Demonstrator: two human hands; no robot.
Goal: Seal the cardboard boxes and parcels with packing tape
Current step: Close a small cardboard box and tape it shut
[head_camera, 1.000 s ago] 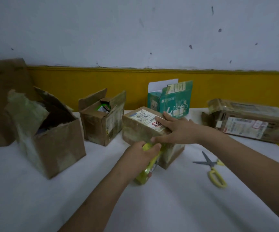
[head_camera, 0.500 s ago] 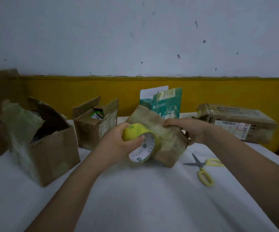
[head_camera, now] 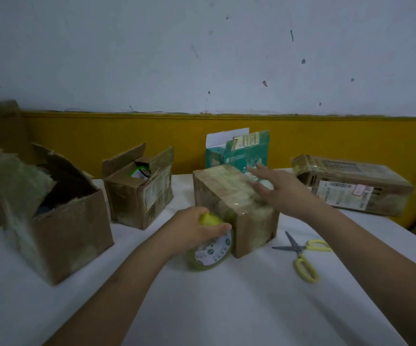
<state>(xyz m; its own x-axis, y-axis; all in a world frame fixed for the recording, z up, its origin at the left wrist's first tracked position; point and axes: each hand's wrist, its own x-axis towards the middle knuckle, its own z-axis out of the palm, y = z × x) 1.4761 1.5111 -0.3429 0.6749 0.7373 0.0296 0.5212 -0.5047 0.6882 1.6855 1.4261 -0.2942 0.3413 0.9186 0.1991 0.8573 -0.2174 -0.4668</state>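
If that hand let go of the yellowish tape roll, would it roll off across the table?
Probably not far. The tape roll stands on its round edge, so it could roll, but it sits against the box, and a strip seems stuck there, likely tethering it. The white table cover may also slow it.

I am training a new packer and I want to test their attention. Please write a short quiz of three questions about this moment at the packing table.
1. True or false: the left hand grips the tape roll right beside the closed brown box.
2. Where do the scissors lie? A) in an open box; B) on the table, to the right of the closed box; C) on the floor.
3. What does the right hand hold?

Key: 1 true; 2 B; 3 nothing, its fingers are spread open over the box top.
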